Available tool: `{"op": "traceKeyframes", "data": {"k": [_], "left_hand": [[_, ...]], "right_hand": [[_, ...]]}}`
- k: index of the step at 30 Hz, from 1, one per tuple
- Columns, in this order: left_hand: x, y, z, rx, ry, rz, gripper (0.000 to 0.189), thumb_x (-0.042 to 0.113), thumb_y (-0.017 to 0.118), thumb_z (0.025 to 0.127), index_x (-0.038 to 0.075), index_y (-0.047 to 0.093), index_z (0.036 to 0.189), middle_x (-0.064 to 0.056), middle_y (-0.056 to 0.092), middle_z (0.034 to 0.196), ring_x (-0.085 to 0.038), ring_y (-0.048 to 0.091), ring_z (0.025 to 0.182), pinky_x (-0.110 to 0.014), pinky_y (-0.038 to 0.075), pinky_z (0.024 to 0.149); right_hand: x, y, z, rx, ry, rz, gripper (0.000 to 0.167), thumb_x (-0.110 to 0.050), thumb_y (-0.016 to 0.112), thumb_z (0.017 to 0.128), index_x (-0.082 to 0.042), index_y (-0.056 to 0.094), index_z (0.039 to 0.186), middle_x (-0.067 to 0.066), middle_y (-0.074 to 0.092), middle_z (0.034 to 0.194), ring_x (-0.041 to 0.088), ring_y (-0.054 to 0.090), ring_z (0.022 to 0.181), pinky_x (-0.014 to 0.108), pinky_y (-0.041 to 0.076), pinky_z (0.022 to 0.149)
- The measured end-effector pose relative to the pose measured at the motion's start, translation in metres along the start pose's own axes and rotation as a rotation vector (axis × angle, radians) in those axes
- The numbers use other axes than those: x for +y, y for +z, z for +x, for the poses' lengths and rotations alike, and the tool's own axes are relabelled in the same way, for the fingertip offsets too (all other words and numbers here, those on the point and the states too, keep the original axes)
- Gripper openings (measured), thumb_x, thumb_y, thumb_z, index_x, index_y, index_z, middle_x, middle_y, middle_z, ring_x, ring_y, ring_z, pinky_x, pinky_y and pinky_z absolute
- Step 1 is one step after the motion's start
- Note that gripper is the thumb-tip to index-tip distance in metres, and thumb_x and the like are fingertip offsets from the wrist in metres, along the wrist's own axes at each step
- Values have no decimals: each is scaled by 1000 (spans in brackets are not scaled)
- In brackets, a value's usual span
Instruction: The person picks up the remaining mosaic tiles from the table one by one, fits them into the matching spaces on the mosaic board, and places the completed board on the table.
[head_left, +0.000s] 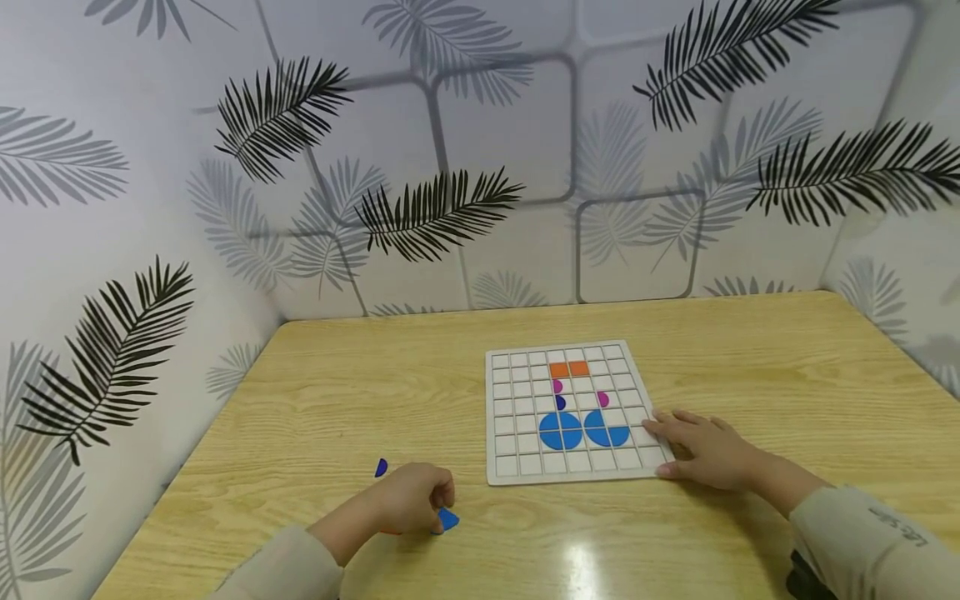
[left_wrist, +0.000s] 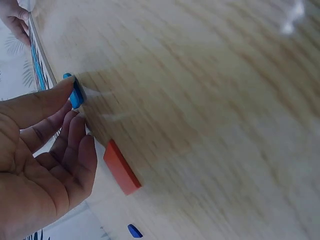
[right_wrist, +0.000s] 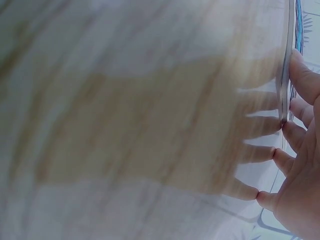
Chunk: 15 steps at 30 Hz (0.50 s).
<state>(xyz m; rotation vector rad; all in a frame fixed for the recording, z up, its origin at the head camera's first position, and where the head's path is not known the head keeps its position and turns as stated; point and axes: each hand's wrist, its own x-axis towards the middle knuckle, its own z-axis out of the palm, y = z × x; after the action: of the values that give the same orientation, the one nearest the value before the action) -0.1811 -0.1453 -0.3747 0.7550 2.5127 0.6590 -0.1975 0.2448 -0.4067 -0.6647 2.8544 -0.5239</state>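
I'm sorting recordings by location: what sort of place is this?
Probably an indoor nook used for tabletop puzzles: a wood-grain table stands before leaf-patterned walls, and a white grid board with coloured pieces lies on it.

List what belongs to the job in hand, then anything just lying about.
In the job:
white grid board, touched by the right hand
coloured pieces on it
blue piece, pinched by the left hand
loose orange piece and dark blue half-circle, probably

Just around it:
wood-patterned table
leaf-patterned wall
dark thing beside the right sleeve, unclear what
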Motion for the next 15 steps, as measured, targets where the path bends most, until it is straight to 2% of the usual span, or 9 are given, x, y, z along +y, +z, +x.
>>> {"op": "traceKeyframes", "data": {"k": [7, 15], "left_hand": [[3, 0, 0, 7, 21, 46, 22, 2, 72, 65, 8, 54, 75, 4, 50, 73, -9, 46, 68, -23, 41, 62], [1, 3, -1, -3, -1, 46, 21, 3, 72, 66, 11, 54, 74, 5, 48, 72, -8, 44, 67, -22, 40, 61]], "right_hand": [[1, 0, 1, 8, -4, -6, 69, -50, 52, 78, -6, 39, 129, 21, 32, 132, 44, 24, 118, 65, 13, 85], [-1, -1, 0, 11, -8, -8, 68, -50, 53, 77, -6, 41, 128, 22, 33, 131, 44, 25, 117, 66, 14, 84]]}}
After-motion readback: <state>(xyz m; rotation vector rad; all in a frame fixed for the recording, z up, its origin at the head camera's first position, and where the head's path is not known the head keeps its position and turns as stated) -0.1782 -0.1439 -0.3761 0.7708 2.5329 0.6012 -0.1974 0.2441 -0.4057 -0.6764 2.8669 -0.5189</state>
